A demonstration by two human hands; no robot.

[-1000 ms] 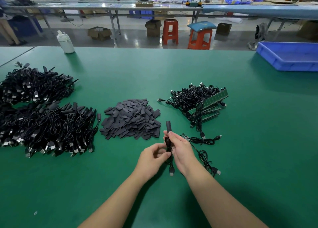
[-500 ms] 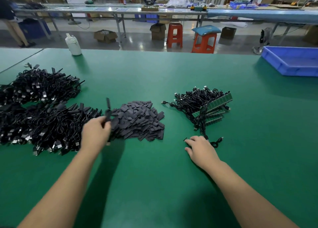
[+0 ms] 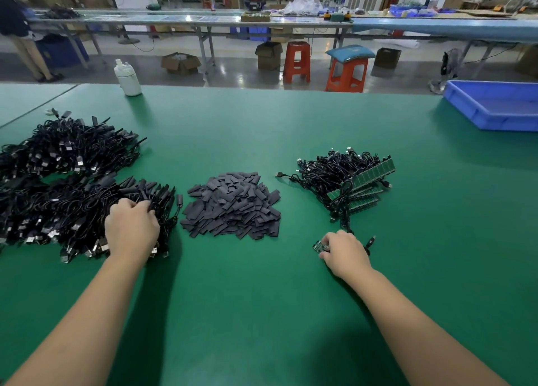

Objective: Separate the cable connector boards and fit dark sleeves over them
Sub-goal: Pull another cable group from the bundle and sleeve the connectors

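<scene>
My left hand (image 3: 132,228) lies on the near pile of sleeved black cables (image 3: 58,211) at the left, its fingers curled down round a sleeved cable among them. My right hand (image 3: 345,253) pinches a small loose connector board (image 3: 320,246) on the green table, and the board's black cable (image 3: 370,242) trails out to the right of the hand. A heap of flat dark sleeves (image 3: 233,208) sits between my hands. Behind my right hand lies a bundle of black cables joined to strips of green connector boards (image 3: 361,181).
A second pile of black cables (image 3: 67,149) lies farther back at the left. A white bottle (image 3: 128,78) stands at the table's far edge and a blue tray (image 3: 495,106) sits at the far right. Stools and benches stand beyond the table.
My left hand carried the sleeved cable from the middle to the left pile and lowered onto it. My right hand moved onto the loose board and took hold of it.
</scene>
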